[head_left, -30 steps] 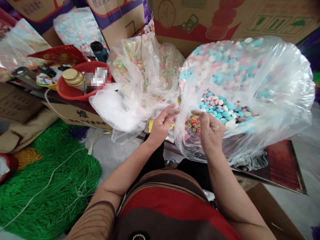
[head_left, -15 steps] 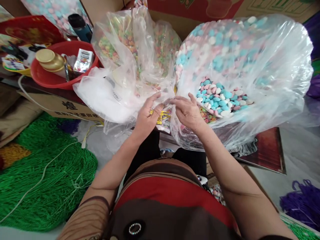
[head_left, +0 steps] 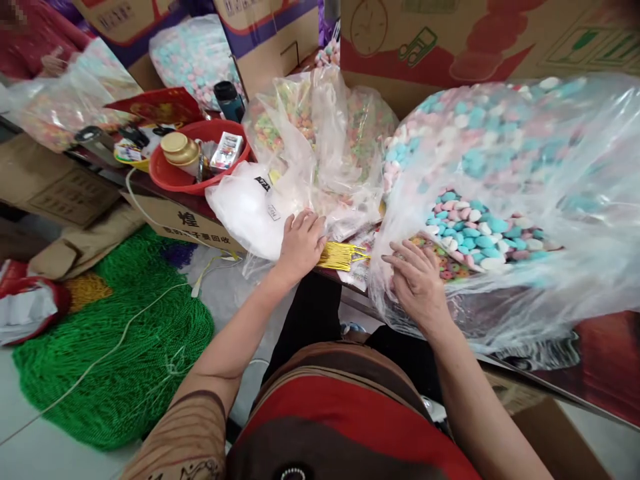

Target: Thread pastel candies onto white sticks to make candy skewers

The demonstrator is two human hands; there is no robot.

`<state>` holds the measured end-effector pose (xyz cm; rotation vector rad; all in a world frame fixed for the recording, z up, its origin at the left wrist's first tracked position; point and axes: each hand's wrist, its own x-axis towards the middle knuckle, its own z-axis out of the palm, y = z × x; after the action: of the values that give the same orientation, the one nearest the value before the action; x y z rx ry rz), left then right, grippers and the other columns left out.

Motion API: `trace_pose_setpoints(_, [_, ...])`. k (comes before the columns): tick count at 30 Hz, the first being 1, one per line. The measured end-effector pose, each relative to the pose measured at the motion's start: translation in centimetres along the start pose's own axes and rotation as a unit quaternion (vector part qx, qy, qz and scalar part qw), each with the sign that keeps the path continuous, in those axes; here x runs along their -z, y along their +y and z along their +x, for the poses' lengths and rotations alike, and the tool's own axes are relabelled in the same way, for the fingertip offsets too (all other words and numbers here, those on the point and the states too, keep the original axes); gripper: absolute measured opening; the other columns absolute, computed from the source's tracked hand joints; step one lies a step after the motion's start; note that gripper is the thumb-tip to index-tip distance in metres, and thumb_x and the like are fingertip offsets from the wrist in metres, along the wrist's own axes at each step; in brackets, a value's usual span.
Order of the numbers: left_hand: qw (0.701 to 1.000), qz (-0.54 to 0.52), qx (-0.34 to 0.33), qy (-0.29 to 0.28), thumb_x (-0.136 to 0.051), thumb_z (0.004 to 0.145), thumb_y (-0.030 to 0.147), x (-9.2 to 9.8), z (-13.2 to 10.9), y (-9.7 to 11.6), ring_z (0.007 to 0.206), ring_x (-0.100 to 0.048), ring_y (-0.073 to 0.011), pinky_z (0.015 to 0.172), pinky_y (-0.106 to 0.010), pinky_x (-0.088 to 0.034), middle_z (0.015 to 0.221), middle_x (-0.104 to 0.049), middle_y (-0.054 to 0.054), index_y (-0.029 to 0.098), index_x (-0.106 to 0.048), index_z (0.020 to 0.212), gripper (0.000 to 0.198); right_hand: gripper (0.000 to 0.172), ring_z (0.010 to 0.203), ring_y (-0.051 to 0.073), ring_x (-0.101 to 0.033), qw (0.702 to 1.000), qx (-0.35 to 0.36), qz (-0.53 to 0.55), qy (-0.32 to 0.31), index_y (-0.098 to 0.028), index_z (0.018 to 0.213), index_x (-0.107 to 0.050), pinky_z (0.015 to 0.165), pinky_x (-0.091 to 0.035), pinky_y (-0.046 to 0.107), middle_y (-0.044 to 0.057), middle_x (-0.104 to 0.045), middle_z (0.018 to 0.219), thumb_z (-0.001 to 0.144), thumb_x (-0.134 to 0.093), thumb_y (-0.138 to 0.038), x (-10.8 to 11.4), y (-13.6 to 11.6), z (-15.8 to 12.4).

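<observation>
Gold ties [head_left: 341,255], that yellow bundle sticking out from under your left hand [head_left: 300,244], sit on the table edge between the two big bags. Your left hand is curled down over the near end of them, fingers closed, but I can't tell if you've really pinched any or are just resting on top. Your right hand [head_left: 417,283] is loosely spread, fingers half open, lying on the plastic of the candy bag [head_left: 525,280] near its mouth, not clamped on anything that I can see.

If you're pulling one tie, I'd say pin the bundle with the palm and slide a single strand out by its far end, so the rest don't fan across the table. Keep the right hand flat on that plastic, since the bag looks loose and the blue, pink and white candy [head_left: 470,223] sits right by the opening. The small ring sweets [head_left: 447,268] lie just beside your right fingers, so don't drag them out.

The mixed bag [head_left: 320,133] leans behind your left hand, touching it or nearly so; watch it doesn't slump onto the ties. The red bowl [head_left: 173,180] is well off to the left.
</observation>
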<state>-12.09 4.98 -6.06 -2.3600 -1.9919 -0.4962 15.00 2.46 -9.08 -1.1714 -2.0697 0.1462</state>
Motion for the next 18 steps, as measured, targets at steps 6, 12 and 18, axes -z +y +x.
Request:
trace_pose_setpoints(6, [0.992, -0.035, 0.004, 0.118, -0.041, 0.106, 0.038, 2.5, 0.9, -2.0, 0.139, -0.057, -0.0270, 0.120, -0.045, -0.041, 0.145, -0.066, -0.014, 0.019, -0.064, 0.137, 0.043, 0.030, 0.129, 0.030, -0.068, 0.998, 0.015, 0.033, 0.047, -0.026, 0.109, -0.077, 0.114, -0.045, 0.061, 0.011, -0.076, 0.130, 0.094, -0.055, -0.011, 1.6, -0.2, -0.6])
trace_pose_setpoints(12, [0.996, 0.039, 0.069, 0.029, -0.045, 0.104, 0.039, 5.4, 2.6, -6.4, 0.141, -0.054, -0.0332, 0.125, -0.057, -0.028, 0.135, -0.070, -0.018, 0.015, -0.056, 0.144, 0.048, 0.032, 0.118, 0.026, -0.073, 0.995, 0.027, 0.075, 0.055, -0.026, 0.112, -0.075, 0.111, -0.051, 0.055, 0.011, -0.078, 0.124, 0.095, -0.053, -0.009, 1.9, -2.5, 2.4])
trace_pose_setpoints(18, [0.997, 0.041, -0.032, -0.053, -0.059, 0.097, 0.040, 6.4, 1.5, -9.6, 0.125, -0.061, -0.0329, 0.117, -0.060, -0.034, 0.124, -0.072, -0.015, 0.019, -0.072, 0.121, 0.035, 0.042, 0.137, 0.028, -0.060, 0.990, 0.099, 0.089, -0.041, -0.024, 0.131, -0.068, 0.119, -0.041, 0.054, 0.011, -0.070, 0.140, 0.096, -0.048, -0.014, -0.9, -7.7, 9.5])
